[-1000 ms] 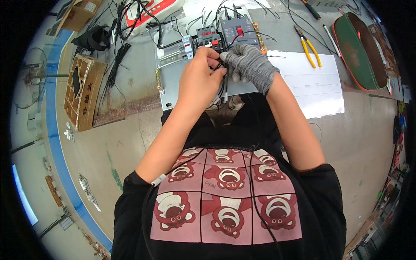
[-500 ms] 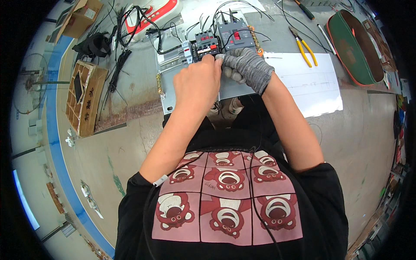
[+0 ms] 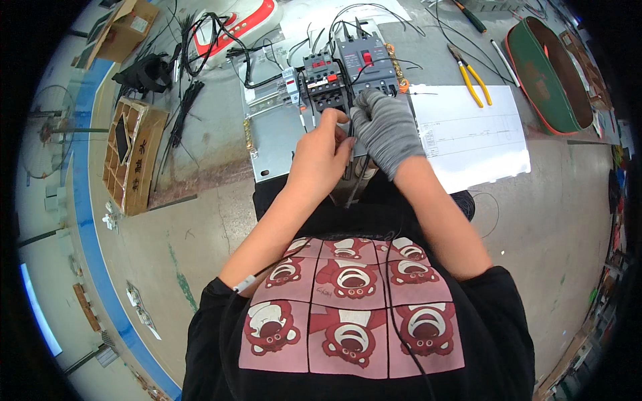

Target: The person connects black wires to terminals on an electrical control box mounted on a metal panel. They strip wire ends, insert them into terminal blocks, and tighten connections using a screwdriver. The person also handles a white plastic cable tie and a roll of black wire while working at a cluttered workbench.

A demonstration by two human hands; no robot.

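A grey metal mounting plate [image 3: 273, 157] lies at the table's front edge, carrying a contactor with a relay [image 3: 326, 80], a small white breaker [image 3: 290, 85] and a large grey circuit breaker [image 3: 366, 60]. Black wires [image 3: 350, 166] run down between my hands from the devices past the plate's edge. My bare left hand [image 3: 323, 152] is closed on them below the contactor, index finger and thumb curled. In its grey knitted glove, my right hand [image 3: 389, 128] is bent with its fingertips at the large breaker's lower end beside the wires; what they pinch is hidden.
Yellow-handled pliers [image 3: 471, 77] and a printed sheet [image 3: 471, 137] lie to the right, near a green bin [image 3: 545, 73]. On the left are a wooden compartment box [image 3: 137, 157], black cable ties [image 3: 182, 113] and coiled black wire [image 3: 200, 47]. A screwdriver [image 3: 471, 15] lies far right.
Both hands have come down toward me from the relay's lower edge, uncovering the contactor and relay. Black wires now show between the hands and hang past the plate's edge.
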